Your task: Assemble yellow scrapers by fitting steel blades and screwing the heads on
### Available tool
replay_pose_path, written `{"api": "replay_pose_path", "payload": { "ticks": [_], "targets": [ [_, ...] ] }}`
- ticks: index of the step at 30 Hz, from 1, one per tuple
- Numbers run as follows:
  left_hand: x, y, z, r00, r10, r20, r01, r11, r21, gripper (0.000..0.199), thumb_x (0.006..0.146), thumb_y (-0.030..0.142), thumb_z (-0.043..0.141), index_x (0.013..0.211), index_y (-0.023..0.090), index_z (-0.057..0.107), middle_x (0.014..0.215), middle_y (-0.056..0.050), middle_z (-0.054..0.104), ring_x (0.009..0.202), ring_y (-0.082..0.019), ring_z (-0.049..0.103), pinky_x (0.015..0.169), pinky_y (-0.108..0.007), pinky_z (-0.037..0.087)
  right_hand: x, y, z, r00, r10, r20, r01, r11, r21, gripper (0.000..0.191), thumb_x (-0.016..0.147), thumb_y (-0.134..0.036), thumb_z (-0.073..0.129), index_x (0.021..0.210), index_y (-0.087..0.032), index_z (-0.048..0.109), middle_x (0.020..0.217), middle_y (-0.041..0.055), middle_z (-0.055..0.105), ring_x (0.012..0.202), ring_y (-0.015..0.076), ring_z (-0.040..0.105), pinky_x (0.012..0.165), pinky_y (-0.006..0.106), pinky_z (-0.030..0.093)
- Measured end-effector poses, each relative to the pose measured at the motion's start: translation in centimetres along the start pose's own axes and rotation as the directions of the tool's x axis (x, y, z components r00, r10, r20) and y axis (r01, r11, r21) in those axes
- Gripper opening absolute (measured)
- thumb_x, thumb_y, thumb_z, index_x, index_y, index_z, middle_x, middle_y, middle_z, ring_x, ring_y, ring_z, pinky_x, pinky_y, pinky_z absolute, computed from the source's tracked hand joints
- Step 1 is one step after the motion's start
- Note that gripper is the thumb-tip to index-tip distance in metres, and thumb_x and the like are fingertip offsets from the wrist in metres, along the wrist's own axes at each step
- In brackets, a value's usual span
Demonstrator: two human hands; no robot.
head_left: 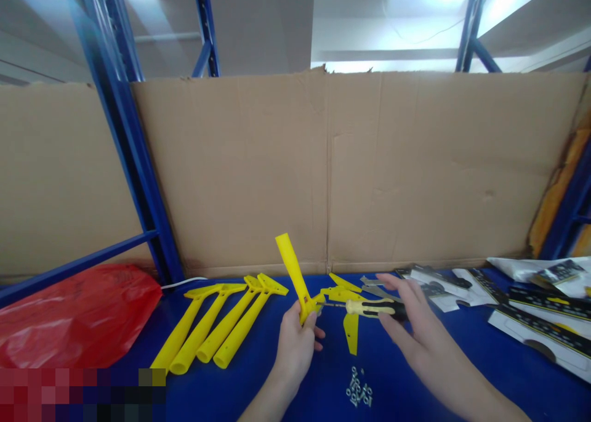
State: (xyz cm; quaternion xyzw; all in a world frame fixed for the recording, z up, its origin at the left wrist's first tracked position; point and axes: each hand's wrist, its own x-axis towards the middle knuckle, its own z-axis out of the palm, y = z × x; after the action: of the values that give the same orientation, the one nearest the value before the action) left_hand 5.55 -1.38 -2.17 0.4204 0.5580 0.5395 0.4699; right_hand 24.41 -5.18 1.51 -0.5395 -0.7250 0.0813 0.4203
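My left hand (295,342) is closed around the head end of a yellow plastic scraper handle (292,265), whose tube points up and to the left. A screwdriver (364,308) with a cream and black grip lies level, its shaft reaching the yellow head beside my left fingers. At the butt of that grip is my right hand (415,323), thumb below and fingers above, loosely around it. Yellow flat pieces (351,334) and grey metal blades (376,291) lie behind and below the screwdriver. A small pile of screws and nuts (357,390) sits nearer me.
Several more yellow handles (244,323) lie side by side on the blue tabletop (318,391) at left. Beyond them is a red plastic bag (87,317). Packaged items (545,329) are spread at right. A cardboard wall (249,175) and blue rack posts (133,151) stand behind.
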Motion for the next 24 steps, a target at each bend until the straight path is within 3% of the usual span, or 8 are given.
{"api": "replay_pose_path", "payload": {
  "ticks": [5, 9, 14, 17, 20, 24],
  "targets": [
    [-0.05, 0.03, 0.02, 1.0, 0.008, -0.022, -0.008, 1.0, 0.02, 0.015, 0.076, 0.015, 0.062, 0.089, 0.011, 0.058, 0.075, -0.003, 0.06, 0.045, -0.007, 0.054, 0.034, -0.016, 0.04, 0.02, -0.03, 0.14, 0.995, -0.103, 0.012, 0.103, 0.994, 0.028, 0.029, 0.088, -0.027, 0.041, 0.116, -0.025, 0.049, 0.113, 0.0083, 0.062, 0.102, 0.0229, 0.062, 0.085, 0.038, 0.052],
    [0.09, -0.33, -0.07, 1.0, 0.024, 0.0, -0.024, 1.0, 0.008, 0.018, 0.075, 0.017, 0.064, 0.091, 0.011, 0.058, 0.079, -0.004, 0.061, 0.046, -0.007, 0.055, 0.035, -0.016, 0.041, 0.31, 0.19, 0.34, 0.999, -0.029, -0.02, 0.027, 0.998, -0.064, 0.031, 0.092, -0.038, 0.035, 0.111, -0.022, 0.053, 0.096, 0.0104, 0.069, 0.087, 0.0257, 0.067, 0.074, 0.04, 0.054],
    [0.3, -0.73, -0.18, 0.999, 0.048, 0.016, -0.048, 0.998, 0.031, 0.015, 0.078, 0.013, 0.058, 0.093, 0.011, 0.058, 0.083, -0.006, 0.063, 0.046, -0.008, 0.055, 0.035, -0.017, 0.042, 0.02, -0.06, 0.23, 0.999, -0.028, -0.027, 0.027, 1.0, -0.009, 0.034, 0.088, -0.031, 0.042, 0.121, -0.027, 0.044, 0.119, 0.0087, 0.057, 0.097, 0.0223, 0.064, 0.074, 0.035, 0.054],
    [0.34, -0.73, -0.14, 0.999, 0.046, 0.008, -0.046, 0.998, 0.038, 0.015, 0.079, 0.011, 0.057, 0.094, 0.01, 0.058, 0.084, -0.007, 0.062, 0.047, -0.008, 0.055, 0.035, -0.017, 0.042, -0.07, 0.04, 0.26, 0.997, -0.071, 0.036, 0.068, 0.996, 0.058, 0.032, 0.087, -0.024, 0.04, 0.119, -0.027, 0.045, 0.112, 0.0067, 0.06, 0.099, 0.0208, 0.063, 0.08, 0.035, 0.054],
    [0.28, -0.59, -0.09, 0.999, 0.042, 0.009, -0.042, 0.998, 0.048, 0.016, 0.08, 0.009, 0.053, 0.096, 0.01, 0.057, 0.088, -0.009, 0.062, 0.047, -0.007, 0.054, 0.035, -0.016, 0.042, 0.18, 0.51, 0.35, 0.996, -0.093, 0.0, 0.093, 0.996, -0.003, 0.026, 0.089, -0.028, 0.041, 0.112, -0.025, 0.051, 0.113, 0.0082, 0.063, 0.103, 0.024, 0.062, 0.086, 0.041, 0.051],
    [0.15, -0.42, -0.12, 0.998, 0.05, 0.031, -0.052, 0.996, 0.078, 0.017, 0.083, 0.008, 0.047, 0.098, 0.009, 0.055, 0.092, -0.011, 0.062, 0.049, -0.007, 0.054, 0.036, -0.016, 0.042, 0.42, 0.6, 0.32, 1.0, -0.03, 0.01, 0.031, 0.992, -0.121, 0.03, 0.092, -0.038, 0.034, 0.103, -0.023, 0.058, 0.103, 0.0095, 0.069, 0.094, 0.0275, 0.066, 0.078, 0.044, 0.054]
  ]
}}
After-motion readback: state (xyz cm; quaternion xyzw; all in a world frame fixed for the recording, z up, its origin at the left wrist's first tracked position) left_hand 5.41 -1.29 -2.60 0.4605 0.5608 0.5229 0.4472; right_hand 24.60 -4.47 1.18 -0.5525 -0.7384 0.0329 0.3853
